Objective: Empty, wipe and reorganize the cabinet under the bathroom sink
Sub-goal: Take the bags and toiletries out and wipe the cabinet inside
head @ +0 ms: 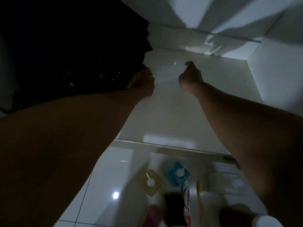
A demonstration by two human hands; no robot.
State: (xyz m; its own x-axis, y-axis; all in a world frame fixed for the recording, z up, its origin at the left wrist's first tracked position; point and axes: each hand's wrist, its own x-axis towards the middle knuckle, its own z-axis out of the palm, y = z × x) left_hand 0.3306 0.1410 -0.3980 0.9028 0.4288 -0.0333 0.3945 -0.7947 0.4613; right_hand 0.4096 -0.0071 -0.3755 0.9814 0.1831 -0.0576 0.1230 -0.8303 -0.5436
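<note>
Both bare arms reach forward into the white cabinet under the sink (180, 112), whose pale bottom panel runs to a back wall at twelve o'clock and a side wall at two o'clock. The left hand (144, 81) and the right hand (190, 76) are apart, a little above the middle of the view, each with its fingers curled. Between them lies a faint translucent rounded thing (165, 69) with a small glint on it (too dim and blurred to name), and I cannot tell whether either hand grips it. The left hand sits at the edge of a large black crumpled mass (73, 59), which fills the view toward ten o'clock. In front of the cabinet's lip, toward six o'clock, the glossy white tiled floor (114, 177) carries the things taken out. A square amber bottle with a white pump (150, 184) stands there, and a square blue bottle with a white pump (177, 173) is near it on its two o'clock side. Toward six o'clock from the blue bottle lies a red-and-white toothpaste tube (186, 203). A yellow toothbrush (200, 200) lies just beside it at three o'clock, and a black block (173, 208) lies against it at nine o'clock. A blurred pink thing (154, 215) lies at nine o'clock from the block. A clear plastic box (224, 182) sits toward four o'clock, close by the right forearm. A dark red thing (234, 213) and a white rounded thing (265, 222) lie at the bottom edge, toward five o'clock.
</note>
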